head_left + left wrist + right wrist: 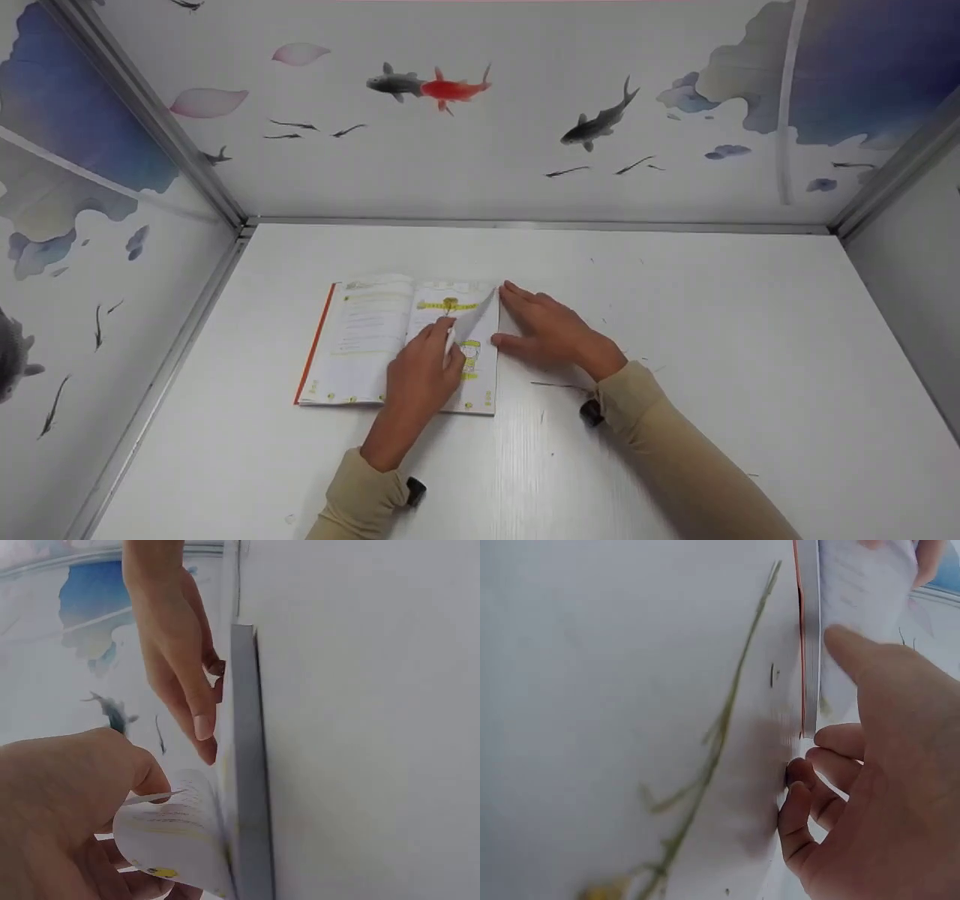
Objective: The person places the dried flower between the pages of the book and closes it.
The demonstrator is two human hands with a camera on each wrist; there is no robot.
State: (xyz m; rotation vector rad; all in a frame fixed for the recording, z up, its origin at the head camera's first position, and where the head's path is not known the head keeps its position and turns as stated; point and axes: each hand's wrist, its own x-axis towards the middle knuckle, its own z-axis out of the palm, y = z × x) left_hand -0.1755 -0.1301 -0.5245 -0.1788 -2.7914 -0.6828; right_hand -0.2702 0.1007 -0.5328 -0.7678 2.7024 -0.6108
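An open book (pixel 360 330) with an orange-red cover edge lies on the white table, printed with text and yellow pictures. My left hand (pixel 424 371) is over the right half, pinching a page (pixel 471 324) between thumb and fingers; that page bends up and leftward, as the left wrist view also shows. Along the book's right side rests my right hand (pixel 551 330), fingertips near the top right corner and thumb at the edge. In the right wrist view, the right thumb touches or nearly touches the book (pixel 811 652), and the other fingers are loosely bent, holding nothing.
A thin green plant stem (pixel 720 720) lies on the table beside the right wrist. Small dark bits are scattered to the right of the book. Walls printed with fish (pixel 600 124) enclose the white table (pixel 735 337) at the back and sides.
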